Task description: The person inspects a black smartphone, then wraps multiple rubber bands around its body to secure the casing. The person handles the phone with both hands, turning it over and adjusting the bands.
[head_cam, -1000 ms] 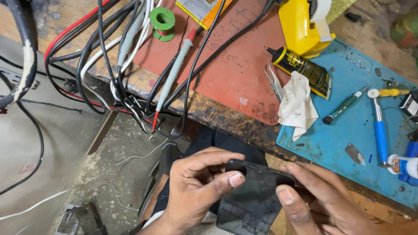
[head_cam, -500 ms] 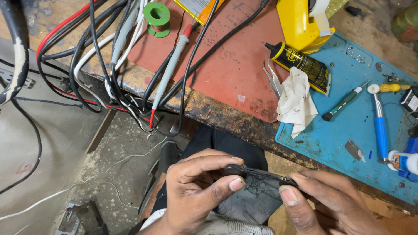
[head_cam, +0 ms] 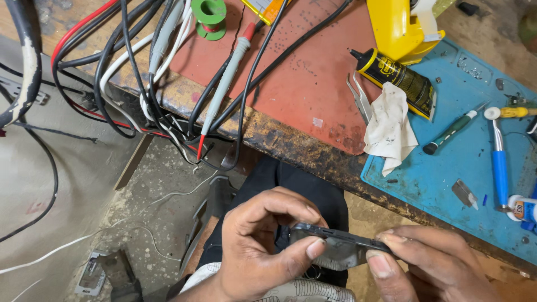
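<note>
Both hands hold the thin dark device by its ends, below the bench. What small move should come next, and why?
Probably lift the dark device onto the blue mat. The left hand and right hand pinch its ends edge-up in the air, while the tweezers lie on the bench.

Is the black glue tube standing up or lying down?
Lying down. The black glue tube rests on its side across the red mat and the blue mat, its black nozzle pointing up-left.

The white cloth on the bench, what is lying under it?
The white cloth lies partly on the red mat and the blue mat. Metal tweezers poke out from its left edge; their tips are covered. It touches the black-and-yellow glue tube.
</note>
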